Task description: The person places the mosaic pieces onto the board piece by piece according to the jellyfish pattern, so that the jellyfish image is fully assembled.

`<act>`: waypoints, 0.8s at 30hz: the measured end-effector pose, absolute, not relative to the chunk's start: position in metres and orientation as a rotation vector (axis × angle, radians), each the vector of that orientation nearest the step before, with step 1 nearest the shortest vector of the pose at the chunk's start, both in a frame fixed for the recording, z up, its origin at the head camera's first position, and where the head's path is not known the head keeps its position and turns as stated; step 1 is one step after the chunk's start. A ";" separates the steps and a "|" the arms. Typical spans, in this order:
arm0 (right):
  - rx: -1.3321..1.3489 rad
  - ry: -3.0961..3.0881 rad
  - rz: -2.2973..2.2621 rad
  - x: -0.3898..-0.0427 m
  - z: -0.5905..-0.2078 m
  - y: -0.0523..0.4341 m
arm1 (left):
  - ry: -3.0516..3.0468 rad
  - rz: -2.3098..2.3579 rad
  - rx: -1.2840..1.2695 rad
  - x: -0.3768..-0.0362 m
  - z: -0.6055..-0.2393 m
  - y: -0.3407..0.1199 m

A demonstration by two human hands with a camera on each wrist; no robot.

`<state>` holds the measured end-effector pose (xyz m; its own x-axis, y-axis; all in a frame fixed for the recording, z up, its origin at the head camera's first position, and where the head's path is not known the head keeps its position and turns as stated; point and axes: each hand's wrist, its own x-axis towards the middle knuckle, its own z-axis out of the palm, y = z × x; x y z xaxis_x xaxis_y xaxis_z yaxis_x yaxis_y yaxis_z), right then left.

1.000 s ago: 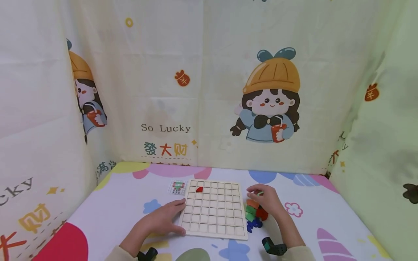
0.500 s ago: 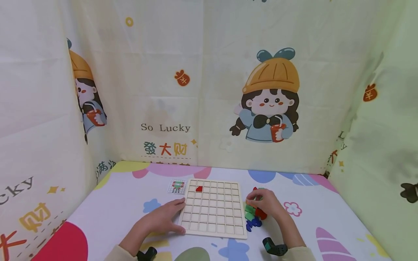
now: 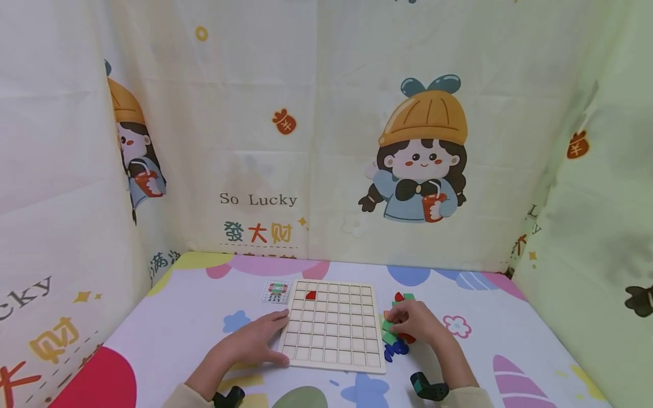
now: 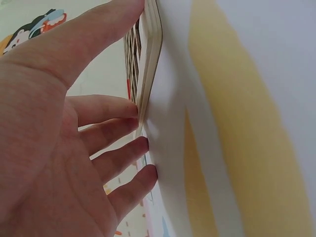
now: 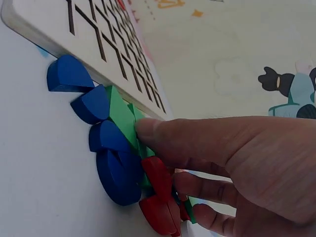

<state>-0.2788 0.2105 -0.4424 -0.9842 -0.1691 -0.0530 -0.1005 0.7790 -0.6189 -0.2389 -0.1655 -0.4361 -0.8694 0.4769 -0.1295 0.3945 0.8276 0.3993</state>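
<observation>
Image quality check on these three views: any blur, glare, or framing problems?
Head view: even soft light, no glare, sharp; grid board small and low in frame. Left wrist view: left hand fills the frame, board edge-on, tilted. Right wrist view: right hand close and soft, blue pieces sharp, backdrop blurred.

The wooden grid board [image 3: 334, 327] lies flat, one red piece [image 3: 311, 295] slotted near its top. Green pieces [image 5: 121, 118], blue pieces [image 5: 106, 148] and red pieces [image 5: 158, 197] sit piled just beside its right edge.
</observation>
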 end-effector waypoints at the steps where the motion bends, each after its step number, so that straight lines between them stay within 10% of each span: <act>1: -0.232 2.860 -0.981 -0.279 -0.443 0.210 | 2.787 0.536 0.675 -0.239 -0.436 -0.165; 24: -0.342 2.947 -0.919 -0.281 -0.449 0.204 | 2.799 0.536 0.662 -0.235 -0.435 -0.165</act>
